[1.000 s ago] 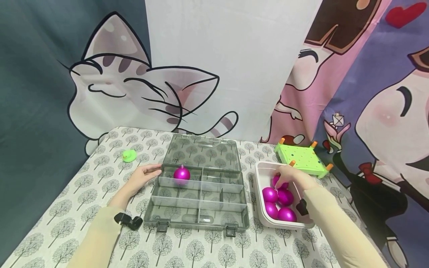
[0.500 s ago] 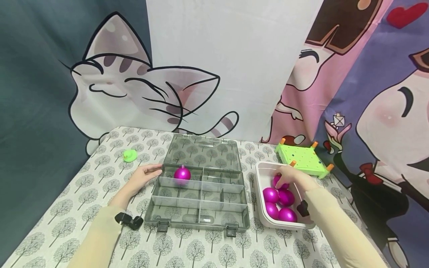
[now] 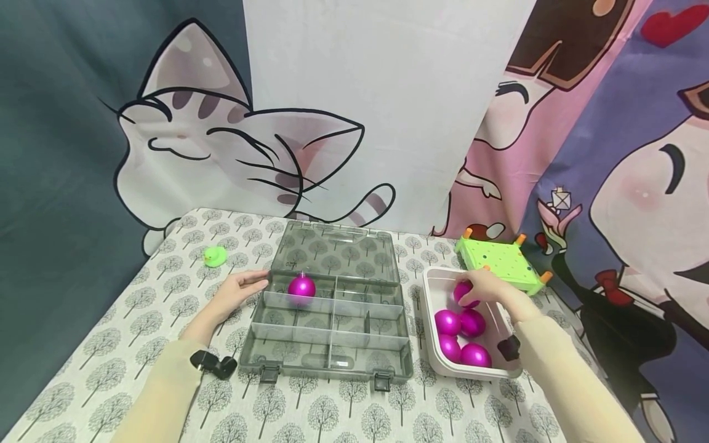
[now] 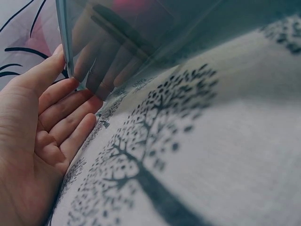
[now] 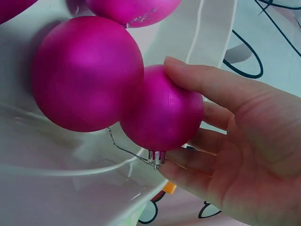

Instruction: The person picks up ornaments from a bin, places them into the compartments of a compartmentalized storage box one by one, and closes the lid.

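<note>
My right hand (image 3: 487, 289) grips a magenta Christmas ball (image 5: 162, 110) at the far end of the white bin (image 3: 434, 363). In the right wrist view the thumb lies over the ball and the fingers curl behind it, close to its silver cap. Another magenta Christmas ball (image 5: 87, 75) overlaps it in that view; several lie in the bin. My left hand (image 3: 235, 292) rests its fingertips at the far left corner of a grey transparent compartment box (image 3: 327, 373). Its fingers (image 4: 61, 113) reach the side wall, loosely extended. One magenta Christmas ball (image 3: 301, 287) sits in the box's far left compartment.
The box's lid (image 3: 335, 249) lies folded back behind it. A green toy duck (image 3: 215, 256) stands at the back left. Behind the bin, a green pegged toy bench (image 3: 498, 261) lies with orange legs up. The tree-patterned cloth (image 3: 321, 412) covers the table.
My right hand has shifted slightly right and back, lifting its Christmas ball away from the others. My left hand stays at the box corner.
</note>
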